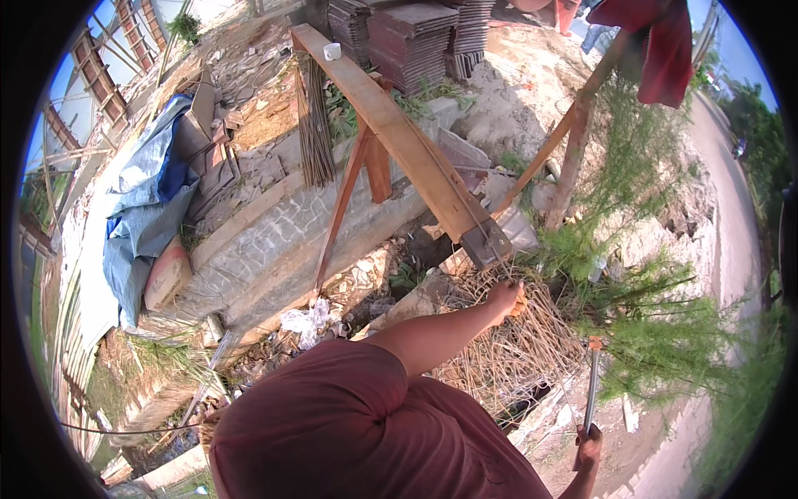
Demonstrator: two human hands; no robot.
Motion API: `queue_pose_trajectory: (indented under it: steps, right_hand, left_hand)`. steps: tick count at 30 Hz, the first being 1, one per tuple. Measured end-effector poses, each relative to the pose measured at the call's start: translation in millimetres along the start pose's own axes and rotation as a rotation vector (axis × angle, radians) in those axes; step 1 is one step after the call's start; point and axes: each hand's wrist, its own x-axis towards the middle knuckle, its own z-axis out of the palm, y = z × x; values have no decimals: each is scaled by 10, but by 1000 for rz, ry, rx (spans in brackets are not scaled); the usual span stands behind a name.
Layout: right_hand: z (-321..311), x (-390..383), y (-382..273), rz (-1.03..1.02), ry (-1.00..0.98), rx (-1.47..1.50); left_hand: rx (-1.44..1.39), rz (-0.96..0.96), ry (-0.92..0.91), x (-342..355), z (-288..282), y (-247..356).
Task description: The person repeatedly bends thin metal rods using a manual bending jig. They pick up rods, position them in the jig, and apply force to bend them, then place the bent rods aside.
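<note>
Just below the near end of a long wooden beam (407,150), my left hand (502,301) is closed, with something orange at its fingertips. A thin metal rod (465,202) lies along the beam and runs toward that hand, which seems to grip its end. On the beam's tip sits a dark metal-looking block (485,244). Lower right, my right hand (589,447) is wrapped round the lower part of a straight metal bar tool (592,387) with a rusty orange head, held nearly upright. Beneath my left hand lies a heap of thin, bent brown rods (519,362).
Wooden legs (342,208) prop the beam beside a low concrete wall (249,224). A white cup-like item (332,51) rests on its far end. Stacked tiles (413,46), a bundle of thin rods (314,125), a blue tarp (150,208) and feathery green plants (665,333) surround it.
</note>
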Motion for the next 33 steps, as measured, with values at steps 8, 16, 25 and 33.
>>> queue_pose_trajectory:
  steps: [8,16,25,33]
  right_hand:
    - [142,-40,-145,6,14,-29]
    - [26,-174,-695,-120,49,-192]
    - [209,680,-1589,-676,344,-733]
    - [835,1949,-1654,-602,-97,-510]
  left_hand:
    - [-81,25,4,68,-20,-49]
    - [-147,82,16,-14,20,-26]
    - [-79,88,33,65,-70,-78]
    - [-49,81,-3,-34,-84,-6]
